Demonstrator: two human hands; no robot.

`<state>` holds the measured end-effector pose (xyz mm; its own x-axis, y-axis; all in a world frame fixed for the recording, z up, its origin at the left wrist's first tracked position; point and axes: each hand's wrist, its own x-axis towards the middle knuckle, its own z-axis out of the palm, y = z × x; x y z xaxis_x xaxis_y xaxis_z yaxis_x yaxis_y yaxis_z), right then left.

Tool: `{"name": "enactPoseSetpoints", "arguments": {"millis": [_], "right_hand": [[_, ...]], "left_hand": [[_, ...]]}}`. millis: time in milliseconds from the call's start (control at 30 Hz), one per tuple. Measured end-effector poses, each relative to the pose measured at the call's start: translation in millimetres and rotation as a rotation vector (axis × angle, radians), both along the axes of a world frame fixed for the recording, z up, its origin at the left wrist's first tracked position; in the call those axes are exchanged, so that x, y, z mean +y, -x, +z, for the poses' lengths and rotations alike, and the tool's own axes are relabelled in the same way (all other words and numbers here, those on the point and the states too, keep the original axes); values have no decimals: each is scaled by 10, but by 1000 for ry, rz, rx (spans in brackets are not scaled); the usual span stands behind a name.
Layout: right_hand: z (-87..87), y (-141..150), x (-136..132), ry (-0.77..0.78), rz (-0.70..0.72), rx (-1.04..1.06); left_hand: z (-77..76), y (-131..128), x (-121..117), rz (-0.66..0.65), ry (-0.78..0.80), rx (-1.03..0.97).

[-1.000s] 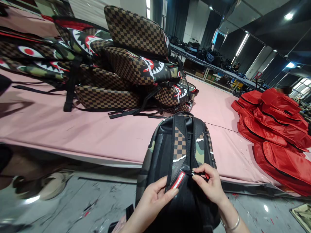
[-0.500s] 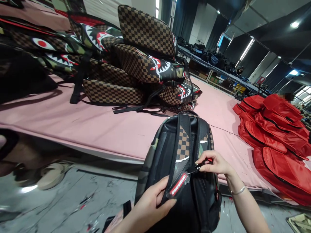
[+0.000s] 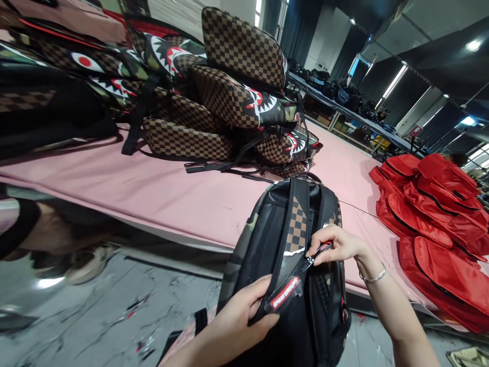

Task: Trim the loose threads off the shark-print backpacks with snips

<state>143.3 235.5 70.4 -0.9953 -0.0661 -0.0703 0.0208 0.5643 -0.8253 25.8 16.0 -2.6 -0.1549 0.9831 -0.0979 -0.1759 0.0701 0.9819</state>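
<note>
A black backpack (image 3: 263, 239) with camouflage and brown checkered panels leans against the table edge, its strap side facing me. My left hand (image 3: 252, 311) is closed around the lower part of a shoulder strap (image 3: 296, 229), thumb on top. Just beyond that thumb, a red label with white lettering (image 3: 284, 294), under clear plastic, sits on the strap. My right hand (image 3: 338, 244) pinches a small red-and-black item (image 3: 324, 247) with shiny bits at its end, close to the strap. Fingers partly cover this item, so its kind is unclear.
Checkered shark-face backpacks (image 3: 237, 97) are piled on the pink table (image 3: 191, 199). Red bags (image 3: 439, 214) lie stacked at the right. A black bag (image 3: 49, 112) lies at far left, above another person's arm (image 3: 49, 229). Scraps dot the marble-patterned floor (image 3: 126, 311).
The view has shifted slightly, moving most things rightward. My right hand has tilted and drawn its item a little nearer the strap. My left hand keeps its hold; the label has turned slightly.
</note>
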Motion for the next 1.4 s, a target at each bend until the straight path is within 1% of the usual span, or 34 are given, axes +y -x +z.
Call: {"name": "enactPoseSetpoints", "arguments": {"millis": [167,367,467,567,633,700,833,900,1033,1133,1267,1400], "right_hand": [[40,-4,36,37,-29,-14],[108,96,-2,13,94,-53],[135,109,3,6,119,-73],[155,82,30,9,66,-63],[156,64,43,7,23,-50],[146,61,50,9,16,-48],[119,104,57,30,84,-62],[121,137,57,17,114,-61],[142,184,47,-16,161,-52],[147,189,35,-11,166,-49],[133,183,9,-29,166,-11],[115,206,-59,-26,215,-10]], "left_hand": [[25,9,16,-10,13,-12],[28,12,20,15,4,50],[32,18,17,22,-2,64],[-11,27,8,34,26,75],[-69,33,4,47,43,74],[-130,40,8,39,39,80],[-189,56,16,-83,-49,160],[-175,62,13,-113,-77,202],[-100,74,9,-124,-79,251],[-47,80,11,-112,-47,268],[-12,86,11,-93,5,281],[17,89,24,-107,13,298]]}}
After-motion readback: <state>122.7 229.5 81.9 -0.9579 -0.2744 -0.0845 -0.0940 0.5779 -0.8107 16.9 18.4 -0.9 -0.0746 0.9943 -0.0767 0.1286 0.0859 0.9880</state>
